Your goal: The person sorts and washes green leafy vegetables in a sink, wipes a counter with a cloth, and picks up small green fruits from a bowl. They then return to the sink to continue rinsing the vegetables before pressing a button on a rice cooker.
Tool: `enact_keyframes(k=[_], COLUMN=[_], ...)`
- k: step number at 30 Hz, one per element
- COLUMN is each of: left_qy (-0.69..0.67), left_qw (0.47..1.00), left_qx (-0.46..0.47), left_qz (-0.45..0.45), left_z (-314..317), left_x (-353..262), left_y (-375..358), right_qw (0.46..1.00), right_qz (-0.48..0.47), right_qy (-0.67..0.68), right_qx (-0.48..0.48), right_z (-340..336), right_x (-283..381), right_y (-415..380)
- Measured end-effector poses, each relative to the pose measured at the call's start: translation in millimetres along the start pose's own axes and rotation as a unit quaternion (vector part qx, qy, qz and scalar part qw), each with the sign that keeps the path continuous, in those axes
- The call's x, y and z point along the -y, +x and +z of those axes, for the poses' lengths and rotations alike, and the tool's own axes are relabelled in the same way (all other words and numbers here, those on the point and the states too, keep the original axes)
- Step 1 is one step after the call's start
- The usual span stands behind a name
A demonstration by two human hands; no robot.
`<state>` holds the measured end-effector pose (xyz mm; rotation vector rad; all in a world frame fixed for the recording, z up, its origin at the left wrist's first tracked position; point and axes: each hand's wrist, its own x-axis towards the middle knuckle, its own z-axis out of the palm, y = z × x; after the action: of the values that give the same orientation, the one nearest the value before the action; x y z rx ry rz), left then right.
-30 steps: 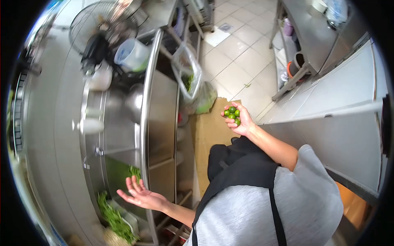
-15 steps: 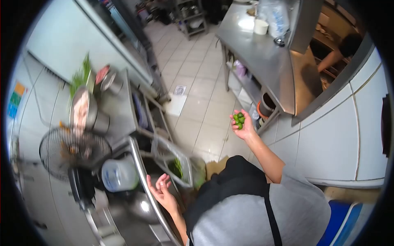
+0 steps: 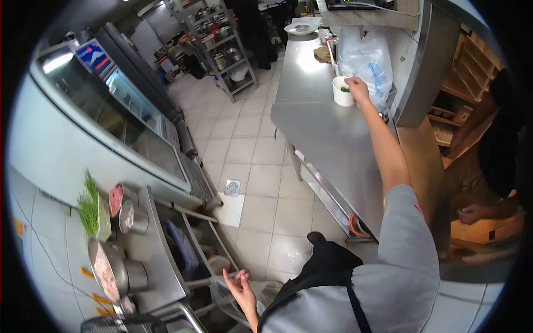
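Note:
My right hand [image 3: 358, 91] reaches out over a white cup [image 3: 342, 99] on the steel counter, its fingers curled at the cup's rim. Small green limes [image 3: 345, 89] show inside the cup by the fingertips, and a bit of green shows between the fingers. How many are still in the grasp is hidden. My left hand [image 3: 242, 291] hangs low near the sink's edge, fingers apart and holding nothing. Below it is a clear plastic bag [image 3: 270, 289].
Behind the cup stand clear plastic bags [image 3: 366, 64] and a white plate [image 3: 301, 28]. A steel table [image 3: 161, 244] at left bears pots, raw meat [image 3: 104, 272] and green stalks [image 3: 88, 208]. Another person's hand [image 3: 473, 213] shows through the opening at right.
My right hand has carried the limes from over the floor forward to the white cup. The view has swung up and toward the counter. My left hand stays low and empty.

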<state>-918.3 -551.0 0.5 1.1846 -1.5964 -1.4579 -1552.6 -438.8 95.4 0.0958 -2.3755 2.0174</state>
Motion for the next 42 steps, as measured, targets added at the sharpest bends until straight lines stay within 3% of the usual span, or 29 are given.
enact_keyframes(k=[1, 3, 8, 11, 13, 14, 15, 17, 19, 21, 25, 28, 31, 32, 34, 38, 41, 42], left_qy=[0.001, 0.009, 0.080, 0.083, 0.069, 0.048, 0.057, 0.056, 0.148, 0.126, 0.101, 0.116, 0.117, 0.117, 0.113, 0.121, 0.106, 0.098], left_qw=[1.000, 0.999, 0.987, 0.973, 0.957, 0.947, 0.926, 0.898, 0.820, 0.816, 0.829, 0.835, 0.853, 0.854, 0.868, 0.875, 0.862, 0.854], left_qx=[0.020, 0.043, 0.139, 0.210, 0.276, 0.313, 0.359, 0.412, 0.523, 0.530, 0.525, 0.523, 0.503, 0.501, 0.476, 0.463, 0.487, 0.502], left_qz=[0.007, 0.006, 0.028, 0.041, 0.052, 0.063, 0.102, 0.146, 0.181, 0.192, 0.166, 0.123, 0.076, 0.082, 0.086, 0.078, 0.091, 0.092], left_z=[13, 35, 70, 88, 117, 142, 169, 217, 242, 251, 243, 220, 198, 193, 184, 177, 182, 182], left_x=[-7, -21, -49, -33, -25, -27, -34, -67, -119, -131, -99, -64, -45, -42, -37, -34, -34, -33], left_y=[15, 39, 98, 133, 156, 167, 179, 195, 196, 198, 195, 187, 179, 176, 172, 163, 163, 164], right_qw=[1.000, 0.979, 0.973, 0.975, 0.931, 0.929, 0.882, 0.875, 0.895, 0.915, 0.899, 0.882, 0.904, 0.903, 0.892, 0.900, 0.871, 0.874], right_qz=[0.002, -0.091, -0.094, -0.160, -0.187, -0.228, -0.228, -0.260, -0.214, -0.170, -0.334, -0.353, -0.288, -0.293, -0.201, -0.203, -0.129, -0.186], right_qy=[0.003, -0.184, -0.208, -0.125, -0.279, -0.286, -0.388, -0.401, -0.385, -0.360, -0.247, -0.224, -0.305, -0.302, -0.403, -0.383, -0.473, -0.442], right_qx=[-0.007, -0.006, -0.042, -0.090, -0.140, -0.053, -0.141, -0.077, -0.070, -0.063, -0.139, -0.215, -0.084, -0.086, -0.028, -0.048, -0.023, -0.080], right_z=[4, 12, 9, -4, -10, -13, -1, 4, 3, 1, 12, 19, 19, 20, 23, 26, 20, 20], right_x=[2, -13, -43, -45, -51, -71, -88, -107, -124, -121, -43, -4, -14, -28, -51, -73, -63, -68], right_y=[22, 56, 104, 72, 13, -13, -49, -99, -111, -97, -38, -6, 15, 17, 10, 13, 6, -2])
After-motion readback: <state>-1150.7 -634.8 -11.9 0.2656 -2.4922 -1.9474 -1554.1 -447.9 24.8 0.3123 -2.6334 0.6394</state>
